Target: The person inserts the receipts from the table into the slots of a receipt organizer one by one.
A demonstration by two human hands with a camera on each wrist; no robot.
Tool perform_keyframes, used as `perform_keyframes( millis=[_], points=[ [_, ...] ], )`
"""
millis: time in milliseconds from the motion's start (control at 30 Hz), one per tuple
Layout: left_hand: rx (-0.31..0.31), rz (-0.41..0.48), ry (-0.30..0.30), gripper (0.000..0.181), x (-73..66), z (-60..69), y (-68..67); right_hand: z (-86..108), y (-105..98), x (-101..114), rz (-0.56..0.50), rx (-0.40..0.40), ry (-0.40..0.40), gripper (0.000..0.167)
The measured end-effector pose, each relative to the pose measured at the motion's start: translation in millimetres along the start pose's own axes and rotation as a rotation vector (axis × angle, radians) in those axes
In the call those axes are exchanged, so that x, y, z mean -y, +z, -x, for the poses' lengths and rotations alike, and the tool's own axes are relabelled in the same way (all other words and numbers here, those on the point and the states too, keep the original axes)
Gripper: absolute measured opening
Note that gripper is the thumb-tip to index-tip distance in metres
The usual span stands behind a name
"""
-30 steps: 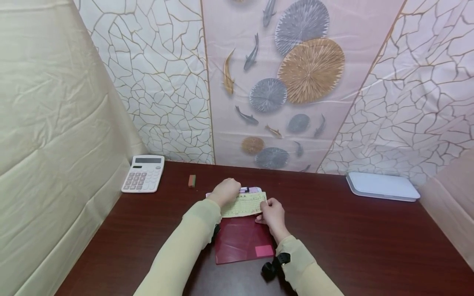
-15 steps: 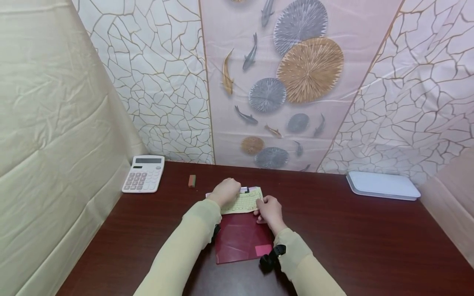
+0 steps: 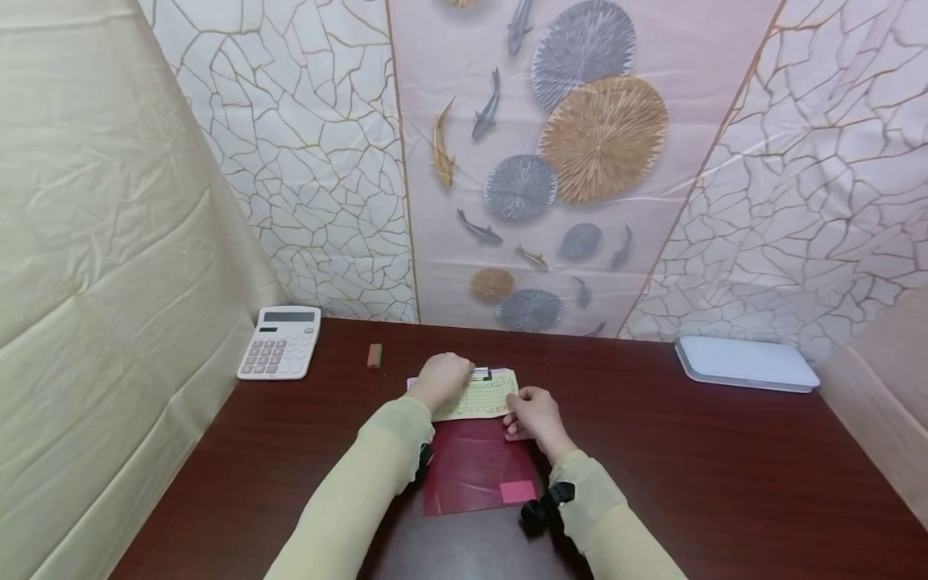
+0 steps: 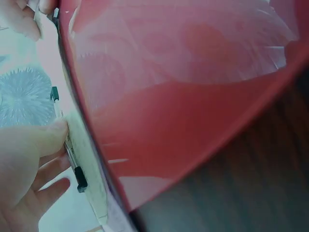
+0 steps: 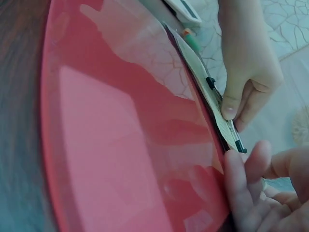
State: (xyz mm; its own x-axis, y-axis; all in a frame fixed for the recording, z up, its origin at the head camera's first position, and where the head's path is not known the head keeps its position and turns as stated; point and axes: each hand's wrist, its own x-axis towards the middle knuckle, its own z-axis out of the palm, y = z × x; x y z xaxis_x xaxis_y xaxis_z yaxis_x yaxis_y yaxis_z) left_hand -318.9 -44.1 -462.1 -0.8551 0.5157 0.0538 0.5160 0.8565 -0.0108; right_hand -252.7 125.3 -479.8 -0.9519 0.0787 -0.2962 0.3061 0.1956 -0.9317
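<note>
A glossy red board with a pink rectangle at its lower right corner lies on the table. At its far end, a metal clip with black ends sits by a strip of lilac edge. My left hand pinches this clip, its thumb on the bar in the right wrist view. A yellow printed form lies across the far end of the board, close under the clip. My right hand holds the form's right end between thumb and finger. Whether the clip's mouth is apart is hidden.
A white calculator stands at the back left. Nearer the middle lies a small orange and green block. A flat pale blue case rests at the back right, close to the patterned curtain.
The yellow form's right end shifts left and away from me, then slightly back right, with my right hand. My left hand stays at the clip.
</note>
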Motion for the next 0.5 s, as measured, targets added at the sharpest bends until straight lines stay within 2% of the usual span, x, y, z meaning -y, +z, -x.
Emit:
perform_keyframes(
  millis=[167,333,500],
  points=[
    [-0.042,0.072,-0.024,0.017,-7.2,-3.4,8.2,3.0,-9.4,-1.0,0.003,0.020,0.011,0.016],
    [-0.021,0.215,-0.086,0.018,-10.7,-5.0,14.2,5.4,-19.4,-6.3,-0.011,0.003,-0.007,0.021],
    [0.025,0.273,-0.116,0.032,-11.5,-3.5,14.7,6.4,-28.2,-10.1,-0.010,-0.014,-0.028,0.024]
  ],
)
